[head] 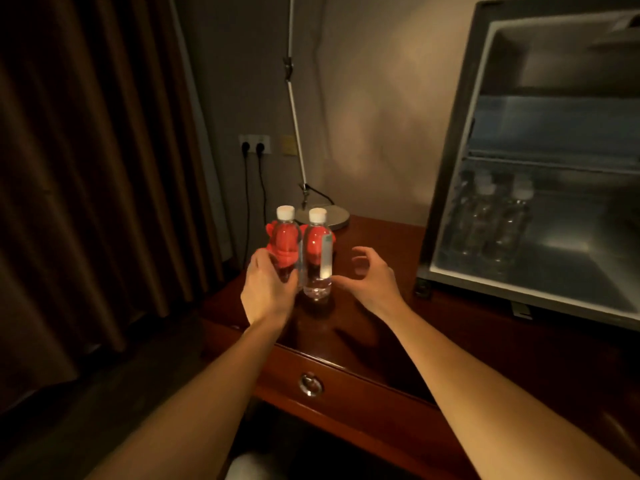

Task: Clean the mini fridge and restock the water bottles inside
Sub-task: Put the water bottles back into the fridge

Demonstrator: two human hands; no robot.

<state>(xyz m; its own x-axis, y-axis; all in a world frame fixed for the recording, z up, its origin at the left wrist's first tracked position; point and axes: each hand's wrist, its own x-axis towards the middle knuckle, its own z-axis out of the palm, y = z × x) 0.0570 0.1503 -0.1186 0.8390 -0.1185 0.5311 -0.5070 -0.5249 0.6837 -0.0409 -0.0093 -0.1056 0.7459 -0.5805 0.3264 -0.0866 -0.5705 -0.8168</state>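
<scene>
1. Wooden desk (pixel 363 244) in the head view, with two clear bottles (pixel 318 254) standing side by side near its left edge, white caps on, both upright and just about touching.
2. Left hand (pixel 268 289) was wrapped around the lower body of the left bottle (pixel 286 244), fingers curled round it. Right hand (pixel 372 275) hovered just right of the other bottle, fingers spread and bent, holding nothing yet.
3. Something red (pixel 277 245) sat right behind the bottles, showing through the water. Couldn't tell what it was.
4. Fridge (pixel 450 188) stood open on the right of the desk. I counted three bottles (pixel 495 223) inside on the lower level, maybe more, it was blurry in there.
5. Handling guess: thin plastic, full of water, so a bit of weight and the sides would squish if squeezed hard. Smooth too, could be slippy. Mid-body or just under the shoulder looked like the spot to grab.
6. Also there: a lamp (pixel 329 216) at the back, and one drawer knob (pixel 310 384) in front.
</scene>
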